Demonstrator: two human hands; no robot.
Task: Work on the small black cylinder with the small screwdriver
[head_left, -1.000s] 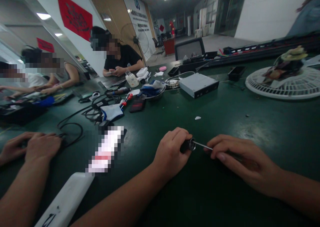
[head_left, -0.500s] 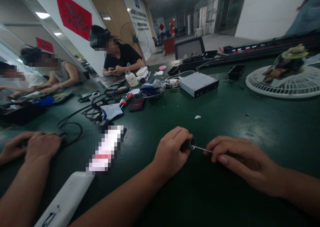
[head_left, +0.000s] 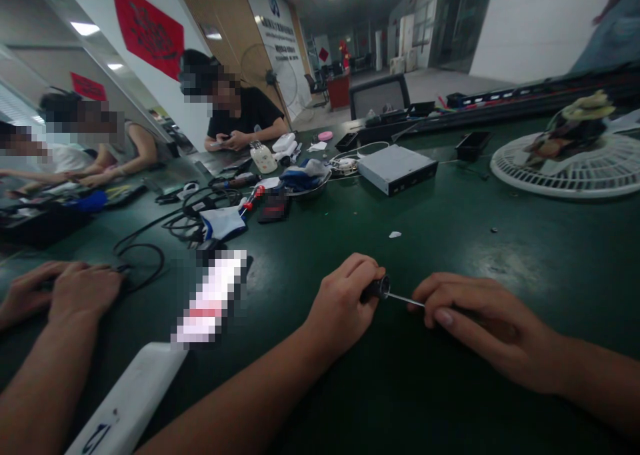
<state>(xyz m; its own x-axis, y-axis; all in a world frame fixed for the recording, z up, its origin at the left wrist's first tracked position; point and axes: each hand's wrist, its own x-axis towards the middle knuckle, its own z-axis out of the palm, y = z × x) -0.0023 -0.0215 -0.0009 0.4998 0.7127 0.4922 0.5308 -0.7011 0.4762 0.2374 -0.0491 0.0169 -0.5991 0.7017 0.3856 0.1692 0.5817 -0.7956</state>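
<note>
My left hand [head_left: 345, 298] is wrapped round a small dark cylinder [head_left: 378, 288], whose round, hollow-looking end faces right. In my right hand [head_left: 480, 325] is a screwdriver [head_left: 404, 299] with a thin metal shaft. Its handle is mostly hidden by my palm and fingers. The shaft points left, and its tip reaches the open end of the cylinder; how deep it goes I cannot see. Both hands are low over the green table [head_left: 440, 235], in front of me.
A lit phone [head_left: 213, 298] rests by a white holder [head_left: 133, 395]. Another person's hands [head_left: 85, 288] are at far left. Behind are cables [head_left: 187, 211], a grey disc drive [head_left: 397, 168] and a white fan grille [head_left: 575, 165]. A white scrap [head_left: 395, 234] lies beyond my hands.
My hands, the cylinder and the screwdriver stay almost where they were. At most my right hand's fingers have shifted very slightly.
</note>
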